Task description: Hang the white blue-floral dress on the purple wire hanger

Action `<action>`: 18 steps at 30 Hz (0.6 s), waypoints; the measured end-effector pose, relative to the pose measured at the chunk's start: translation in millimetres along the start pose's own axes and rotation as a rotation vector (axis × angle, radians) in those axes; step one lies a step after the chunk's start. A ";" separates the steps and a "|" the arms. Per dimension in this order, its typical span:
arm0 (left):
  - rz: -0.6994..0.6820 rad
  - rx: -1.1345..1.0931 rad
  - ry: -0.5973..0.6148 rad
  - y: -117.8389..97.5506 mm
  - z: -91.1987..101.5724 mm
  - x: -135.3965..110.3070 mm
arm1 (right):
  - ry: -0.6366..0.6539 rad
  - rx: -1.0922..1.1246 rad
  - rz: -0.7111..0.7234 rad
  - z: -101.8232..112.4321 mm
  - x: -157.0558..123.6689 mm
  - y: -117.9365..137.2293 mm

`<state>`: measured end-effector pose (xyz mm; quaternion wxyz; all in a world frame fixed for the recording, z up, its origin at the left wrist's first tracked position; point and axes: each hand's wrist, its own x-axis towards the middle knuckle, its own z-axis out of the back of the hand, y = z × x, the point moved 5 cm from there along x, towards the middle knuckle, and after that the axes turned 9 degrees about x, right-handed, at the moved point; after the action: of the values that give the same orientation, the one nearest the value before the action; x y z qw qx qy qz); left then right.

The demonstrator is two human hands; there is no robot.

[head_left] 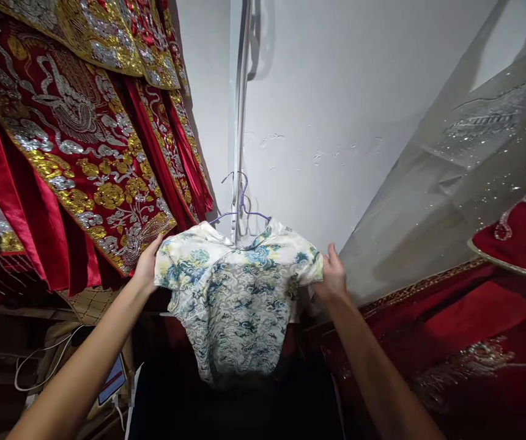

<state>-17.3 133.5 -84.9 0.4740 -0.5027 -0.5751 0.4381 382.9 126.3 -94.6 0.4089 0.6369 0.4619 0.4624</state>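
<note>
A short-sleeved floral top [244,299], white with blue, green and yellow flowers, hangs spread out in front of me on a purple wire hanger [243,208]. My left hand [147,264] grips the edge of its left sleeve, the fingers mostly behind the cloth. At the opposite sleeve, my right hand [333,272] pinches the cuff, with the thumb pointing up. The hanger's hook stands up beside a metal pole; I cannot tell whether it is hooked on anything. The lower part of the top hangs in front of my dark clothing.
Red garments with gold and silver embroidery [74,134] hang at the left. A shiny vertical metal pole [241,79] runs along the white wall [327,91]. To the right are a sheer sparkling fabric [455,177] and red beaded garments [483,330]. A phone-like screen [112,380] and white cable [45,386] lie lower left.
</note>
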 end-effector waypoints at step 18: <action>0.011 0.044 0.376 -26.0 -115.8 -77.1 | 0.359 -0.468 0.384 -71.1 -138.0 44.7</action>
<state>96.1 57.2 -48.2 0.5816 -0.5682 -0.4640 0.3516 303.5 -11.1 -64.4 0.3617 0.5099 0.2796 0.7287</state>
